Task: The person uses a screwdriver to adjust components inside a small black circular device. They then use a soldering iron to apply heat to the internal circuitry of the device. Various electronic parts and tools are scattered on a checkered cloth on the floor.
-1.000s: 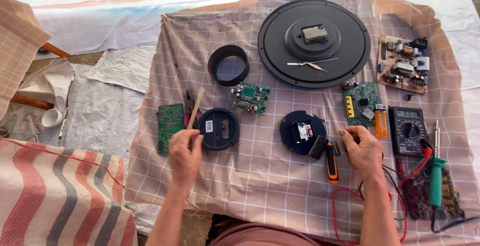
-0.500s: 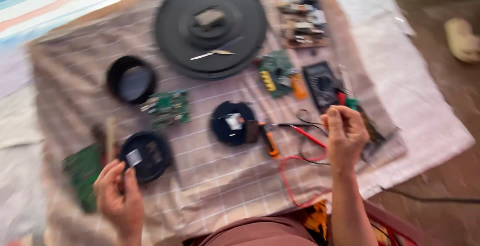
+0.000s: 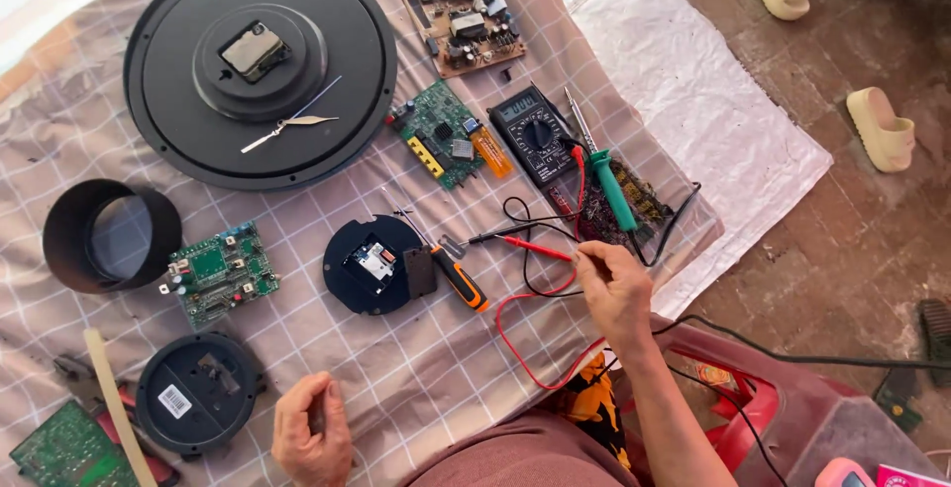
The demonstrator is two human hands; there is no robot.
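A checked cloth (image 3: 297,368) spread over a paved floor serves as workbench, strewn with circuit boards, a large black clock back (image 3: 260,69) and a multimeter (image 3: 535,135). The right hand (image 3: 612,284) pinches the red probe (image 3: 535,248) at the rear of its slim handle, thumb and fingertips closed on it, the red lead (image 3: 515,333) looping toward the lap. The left hand (image 3: 312,430) rests loosely curled on the cloth near a small round black clock module (image 3: 198,393) (whether it grips anything cannot be told). The probe looks light and rigid, its cable limp; the insulated grip seems the sensible hold.
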